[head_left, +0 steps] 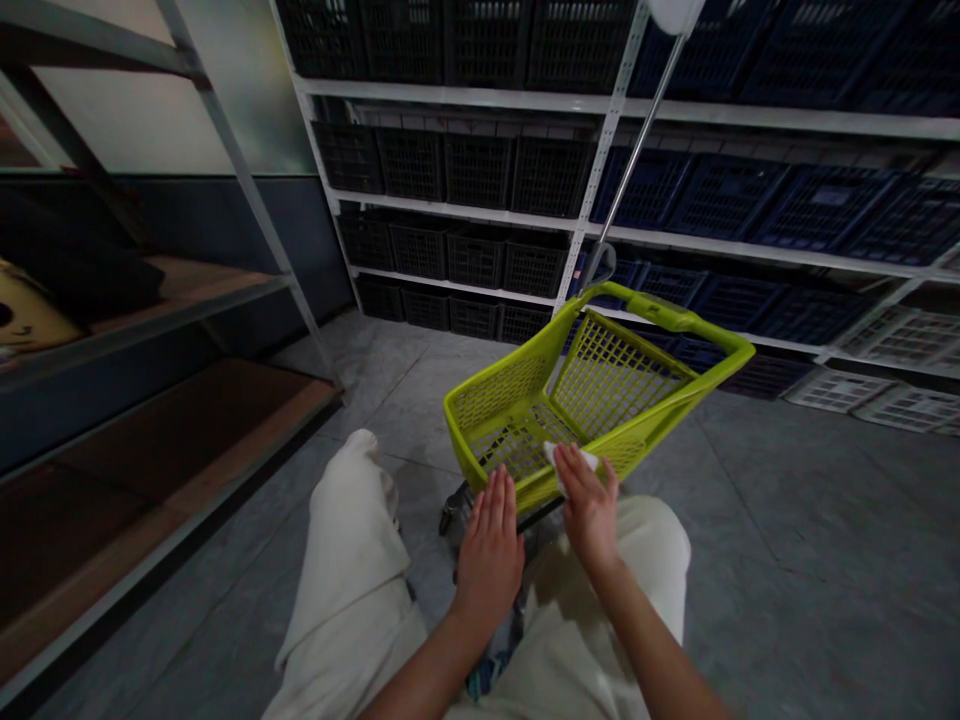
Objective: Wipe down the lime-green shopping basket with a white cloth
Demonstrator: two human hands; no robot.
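A yellow-green plastic shopping cart (504, 366) stands on the floor between and just beyond my knees, its basket open at the top. My left hand (491, 550) lies with fingers stretched out against the near end of the basket, fingertips at the rim. On the near right side of the rim, my right hand (590, 508) presses a white cloth (552, 453) against the plastic. Part of the cloth is hidden under the fingers. Inside the basket, a lattice flap (626, 375) leans at the handle end.
Metal racks with black crates (480, 170) and blue crates (720, 195) stand ahead. White crates (911, 405) sit low at the right. A shelf unit (247, 290) is at my left. A metal pole (641, 140) rises behind the cart. Grey floor (810, 530) lies at right.
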